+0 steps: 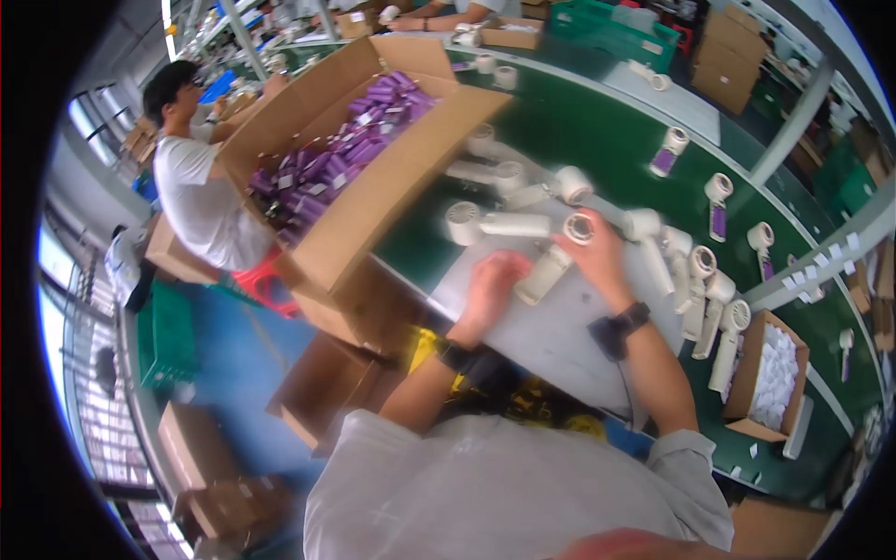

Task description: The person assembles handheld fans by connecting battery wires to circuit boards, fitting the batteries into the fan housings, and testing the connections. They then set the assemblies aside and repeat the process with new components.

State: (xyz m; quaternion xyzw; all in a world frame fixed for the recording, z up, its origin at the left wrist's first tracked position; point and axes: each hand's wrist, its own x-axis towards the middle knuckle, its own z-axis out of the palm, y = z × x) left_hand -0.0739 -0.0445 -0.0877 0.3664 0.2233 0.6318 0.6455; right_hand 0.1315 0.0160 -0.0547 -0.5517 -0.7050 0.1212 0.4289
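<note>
The right hand [602, 261] grips a white fan [544, 274] over the worktop [546, 345]; the left hand [493, 291] bunches its fingers [510, 263] alongside (holding what, I cannot tell). Purple-fitted fans [668, 152] seem further along; this one shows no purple.

Bright light from left-hand windows [84, 121], soft blur, curved dark-rimmed edges

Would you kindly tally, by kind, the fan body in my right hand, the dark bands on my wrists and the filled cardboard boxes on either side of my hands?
Cream fan body in the right hand: 1
Dark wristbands, left and right: 2
Box of purple packs: 1
Box of small white pieces: 1
Total: 5
</note>
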